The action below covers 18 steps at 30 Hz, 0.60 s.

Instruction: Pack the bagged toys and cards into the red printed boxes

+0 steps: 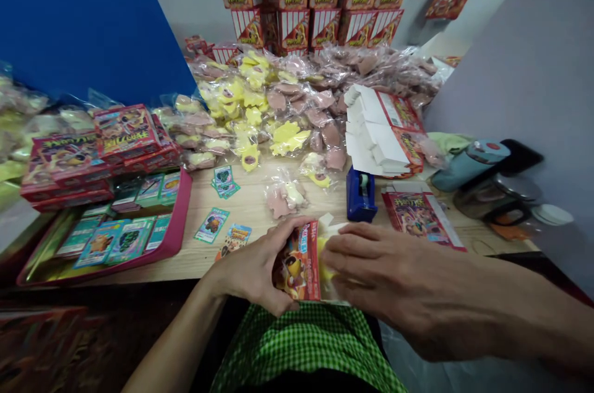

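As I leaned over the desk (199, 260), my left hand (248, 266) was closed around a red printed carton (296, 263), which I held tilted just past the desk's near edge, above my green checked cloth (301, 343). A yellow plastic-wrapped piece (328, 263) sat in the carton's open end, though I could not tell how far in it went. My right hand (385, 263) lay across that end, its fingers (352, 244) slightly curled and touching the yellow wrap; whether they gripped it or only rested there was hard to tell.

Just beyond my hands lay a loose bag of pink and cream pieces (285, 195), with two printed cards (212, 225) (234, 239) on the bare wood to its left. A pink tray (179, 220) at the left held green and printed card packs. A blue tape dispenser (361, 195) stood ahead of my right hand, beside a stack of flat cartons (385, 130) and near one flat red carton (417, 220). Behind them, a heaped pile of bagged yellow and pink pieces (283, 108) spread across the desk's far side, with display boxes (306, 3) stacked against the wall. The only open wood lay in a strip along the near edge, around my hands.
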### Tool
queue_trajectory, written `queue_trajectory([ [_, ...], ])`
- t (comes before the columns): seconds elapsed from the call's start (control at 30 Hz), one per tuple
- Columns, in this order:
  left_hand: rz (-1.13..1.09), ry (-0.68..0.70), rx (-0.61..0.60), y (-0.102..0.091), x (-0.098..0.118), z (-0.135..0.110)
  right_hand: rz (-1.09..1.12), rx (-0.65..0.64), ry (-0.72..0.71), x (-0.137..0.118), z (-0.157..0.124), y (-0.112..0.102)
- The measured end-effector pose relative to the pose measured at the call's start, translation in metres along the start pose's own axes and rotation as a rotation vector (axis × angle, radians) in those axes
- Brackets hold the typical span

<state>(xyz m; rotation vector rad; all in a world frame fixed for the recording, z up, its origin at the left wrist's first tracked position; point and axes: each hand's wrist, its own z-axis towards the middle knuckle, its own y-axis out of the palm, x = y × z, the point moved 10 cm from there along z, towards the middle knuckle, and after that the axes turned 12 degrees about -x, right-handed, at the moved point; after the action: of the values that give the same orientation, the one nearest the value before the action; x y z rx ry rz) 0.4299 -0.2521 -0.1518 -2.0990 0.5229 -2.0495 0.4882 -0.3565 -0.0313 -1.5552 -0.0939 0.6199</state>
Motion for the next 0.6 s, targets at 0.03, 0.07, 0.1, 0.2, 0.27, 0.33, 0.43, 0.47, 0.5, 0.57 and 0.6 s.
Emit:
queue_trajectory([
  [0.03, -0.005, 0.023, 0.018, 0.000, 0.001, 0.001, 0.001, -0.068, -0.061, -0.005, 0.002, 0.003],
  [0.07, 0.001, 0.031, 0.049, -0.001, 0.001, 0.002, -0.005, -0.109, -0.094, -0.006, 0.002, 0.003],
  [0.1, 0.009, 0.023, 0.088, -0.004, -0.001, 0.003, -0.029, -0.095, -0.073, -0.001, 0.001, -0.003],
  [0.2, 0.002, -0.043, 0.178, -0.009, -0.009, 0.003, -0.120, 0.059, 0.088, 0.023, -0.007, -0.020],
  [0.27, -0.009, -0.053, 0.222, -0.008, -0.009, 0.006, -0.137, 0.029, 0.068, 0.028, -0.009, -0.005],
  [0.33, 0.010, -0.048, 0.290, -0.004, -0.005, 0.013, -0.156, -0.056, 0.014, 0.034, -0.010, 0.021],
  [0.43, 0.075, -0.190, 0.483, 0.000, -0.015, 0.029, -0.324, -0.006, 0.106, 0.064, -0.012, 0.037],
  [0.47, 0.098, -0.295, 0.577, -0.002, -0.025, 0.032, -0.401, 0.058, 0.193, 0.078, -0.011, 0.034],
  [0.5, 0.128, -0.405, 0.645, -0.005, -0.035, 0.034, -0.458, 0.122, 0.268, 0.090, -0.009, 0.030],
  [0.57, 0.184, -0.572, 0.699, -0.013, -0.054, 0.034, -0.479, 0.203, 0.339, 0.099, 0.004, 0.027],
  [0.6, 0.228, -0.619, 0.700, -0.019, -0.059, 0.030, -0.448, 0.220, 0.325, 0.096, 0.016, 0.030],
])
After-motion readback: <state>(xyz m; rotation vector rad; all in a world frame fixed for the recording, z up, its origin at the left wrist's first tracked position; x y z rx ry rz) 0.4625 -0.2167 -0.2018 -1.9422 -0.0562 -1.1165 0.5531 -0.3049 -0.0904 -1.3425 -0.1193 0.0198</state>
